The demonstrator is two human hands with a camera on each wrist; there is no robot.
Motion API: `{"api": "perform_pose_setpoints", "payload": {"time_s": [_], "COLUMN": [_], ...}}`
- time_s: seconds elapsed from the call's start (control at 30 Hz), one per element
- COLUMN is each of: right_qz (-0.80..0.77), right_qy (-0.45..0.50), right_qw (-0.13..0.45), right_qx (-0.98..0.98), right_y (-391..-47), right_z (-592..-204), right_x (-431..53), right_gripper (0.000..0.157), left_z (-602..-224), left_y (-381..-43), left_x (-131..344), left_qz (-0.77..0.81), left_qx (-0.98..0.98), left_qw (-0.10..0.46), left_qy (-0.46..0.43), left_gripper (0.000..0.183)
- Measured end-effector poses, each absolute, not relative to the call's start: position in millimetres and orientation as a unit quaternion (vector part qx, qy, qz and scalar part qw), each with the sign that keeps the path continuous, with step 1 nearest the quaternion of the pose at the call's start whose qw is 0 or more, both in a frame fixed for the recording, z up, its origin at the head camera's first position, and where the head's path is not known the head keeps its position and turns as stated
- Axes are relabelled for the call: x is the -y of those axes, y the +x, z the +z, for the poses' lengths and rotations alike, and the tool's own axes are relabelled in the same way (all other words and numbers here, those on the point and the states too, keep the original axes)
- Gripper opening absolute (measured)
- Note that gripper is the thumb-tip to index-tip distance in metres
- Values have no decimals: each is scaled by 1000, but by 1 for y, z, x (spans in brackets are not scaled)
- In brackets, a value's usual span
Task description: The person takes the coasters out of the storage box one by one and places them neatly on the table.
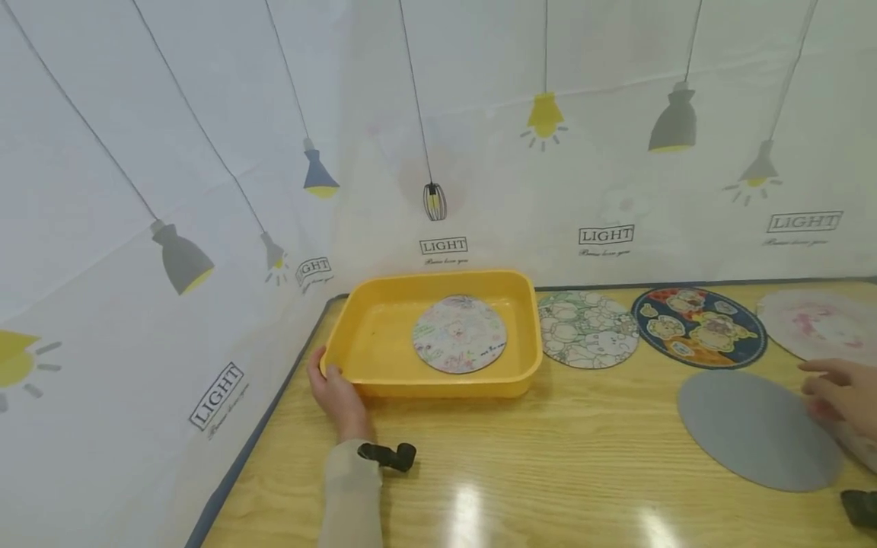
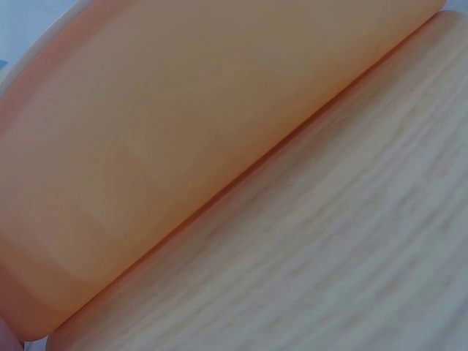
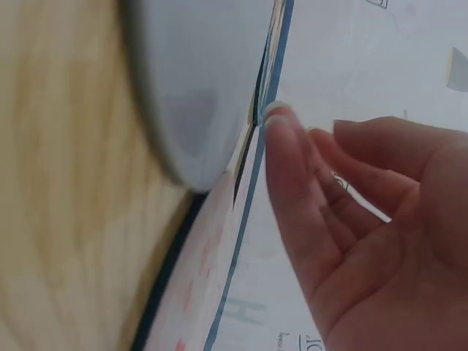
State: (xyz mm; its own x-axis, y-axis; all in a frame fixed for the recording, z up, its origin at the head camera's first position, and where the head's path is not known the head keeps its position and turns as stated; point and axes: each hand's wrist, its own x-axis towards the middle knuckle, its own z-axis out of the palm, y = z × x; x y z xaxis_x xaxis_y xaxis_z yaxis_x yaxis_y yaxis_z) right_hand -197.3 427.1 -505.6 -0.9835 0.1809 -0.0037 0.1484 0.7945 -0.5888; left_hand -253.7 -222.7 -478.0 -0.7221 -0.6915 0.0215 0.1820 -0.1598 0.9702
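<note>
My left hand point(image 1: 339, 399) holds the front left corner of a yellow plastic tray point(image 1: 445, 388), thumb at the rim. In the left wrist view the tray's wall point(image 2: 183, 124) fills the upper part. Inside the tray lies a round mat with coloured doodles point(image 1: 459, 335). At the right edge, my right hand point(image 1: 846, 392) hovers by a plain grey round mat point(image 1: 754, 430). The right wrist view shows the right hand's fingers loosely bent with nothing between them, beside the grey mat point(image 3: 201, 80).
Along the back edge lie a floral round mat point(image 1: 589, 331), a dark blue one with cartoon figures point(image 1: 699, 327) and a pale pink one point(image 1: 822, 323). Behind the wooden table point(image 1: 548, 464) hangs a white cloth printed with lamps point(image 1: 493, 190); it also runs along the left side.
</note>
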Motion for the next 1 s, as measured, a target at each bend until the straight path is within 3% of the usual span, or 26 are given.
{"api": "perform_pose_setpoints", "payload": {"time_s": [0.27, 0.7, 1.0], "right_qz": [322, 309, 288], "right_qy": [-46, -45, 17], "right_qw": [16, -21, -51], "right_qx": [945, 950, 956], "right_y": [-205, -201, -193], "right_z": [-512, -473, -448], "right_x": [-428, -387, -355], "right_gripper": [50, 59, 52], "left_z": [-477, -454, -467], "left_y": [-255, -239, -247], "left_x": [220, 211, 218], "left_qz": [-726, -737, -733], "left_qx": [574, 570, 571], "left_qw": [310, 293, 296], "left_qy": [218, 214, 221], "left_gripper": [44, 45, 44]}}
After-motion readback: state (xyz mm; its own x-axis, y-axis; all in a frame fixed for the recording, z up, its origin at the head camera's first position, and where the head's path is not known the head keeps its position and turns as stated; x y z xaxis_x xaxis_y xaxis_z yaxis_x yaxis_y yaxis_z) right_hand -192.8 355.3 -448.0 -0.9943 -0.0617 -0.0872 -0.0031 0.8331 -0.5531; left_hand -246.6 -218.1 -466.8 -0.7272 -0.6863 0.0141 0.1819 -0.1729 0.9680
